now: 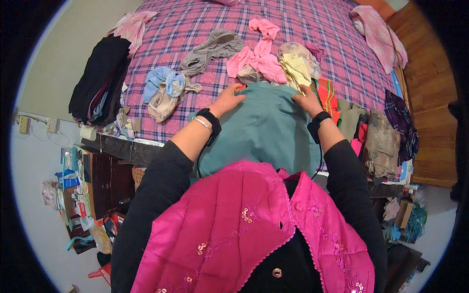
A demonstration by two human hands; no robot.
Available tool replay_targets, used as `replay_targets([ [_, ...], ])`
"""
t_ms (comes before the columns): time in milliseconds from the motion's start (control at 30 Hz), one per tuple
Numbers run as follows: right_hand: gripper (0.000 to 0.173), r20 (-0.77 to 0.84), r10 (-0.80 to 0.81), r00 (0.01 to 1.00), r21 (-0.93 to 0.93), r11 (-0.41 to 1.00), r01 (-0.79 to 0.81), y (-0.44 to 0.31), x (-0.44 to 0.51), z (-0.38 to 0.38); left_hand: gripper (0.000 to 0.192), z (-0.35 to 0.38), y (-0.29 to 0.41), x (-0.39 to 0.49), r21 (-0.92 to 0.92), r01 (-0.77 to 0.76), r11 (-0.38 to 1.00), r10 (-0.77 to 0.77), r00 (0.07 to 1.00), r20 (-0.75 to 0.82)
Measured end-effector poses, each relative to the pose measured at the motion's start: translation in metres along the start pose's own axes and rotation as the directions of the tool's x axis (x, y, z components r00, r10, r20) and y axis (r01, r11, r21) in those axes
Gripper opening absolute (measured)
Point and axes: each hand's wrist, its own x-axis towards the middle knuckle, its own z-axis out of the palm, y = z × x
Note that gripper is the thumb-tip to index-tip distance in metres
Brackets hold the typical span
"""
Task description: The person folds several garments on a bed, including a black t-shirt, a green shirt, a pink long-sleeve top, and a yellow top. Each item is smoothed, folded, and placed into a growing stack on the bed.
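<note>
A teal cloth garment point(263, 124) hangs spread from the bed's edge towards my body. Near its upper left corner is my left hand point(230, 100), thumb and fingers at the cloth's edge. My right hand point(309, 100) is at the upper right corner in the same way. Both seem to pinch the fabric, though the fingertips are partly hidden. Just beyond the cloth lie a crumpled pink garment point(262, 60) and a pale yellow cloth point(296, 69). A grey garment point(210, 51) and a light blue one point(163, 82) rest farther left on the plaid bedsheet point(216, 18).
A stack of dark folded clothes point(100, 78) stands at the bed's left edge. Folded garments, one of them patterned brown point(383, 143), lie at the right, beside a wooden panel point(432, 91). A cluttered wooden cabinet point(110, 179) is at lower left.
</note>
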Motion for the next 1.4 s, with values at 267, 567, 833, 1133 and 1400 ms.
replay_targets([
  [267,0.024,0.296,-0.49,0.82,-0.163,0.82,0.549,-0.052,-0.055,-0.017,0.068,0.003,0.017,0.007,-0.162,0.24,0.957,-0.23,0.97,0.074],
  [567,0.013,0.123,-0.623,0.772,-0.22,0.742,0.634,-0.063,-0.148,0.019,0.06,0.041,0.017,-0.003,0.359,0.086,0.929,-0.022,0.984,-0.177],
  [833,0.019,-0.132,-0.313,0.941,-0.444,0.867,0.226,-0.063,-0.117,0.009,0.024,0.029,-0.024,0.01,0.463,0.028,0.886,0.049,0.987,-0.154],
  [1133,0.034,-0.115,0.046,0.992,-0.422,0.902,-0.091,-0.07,-0.11,-0.004,0.018,0.03,0.009,-0.029,0.006,-0.089,0.996,0.09,0.993,-0.081],
  [1400,0.028,0.013,0.183,0.983,-0.165,0.97,-0.179,-0.04,-0.127,-0.003,0.024,0.013,0.041,-0.069,-0.767,0.439,0.467,-0.316,0.894,0.319],
])
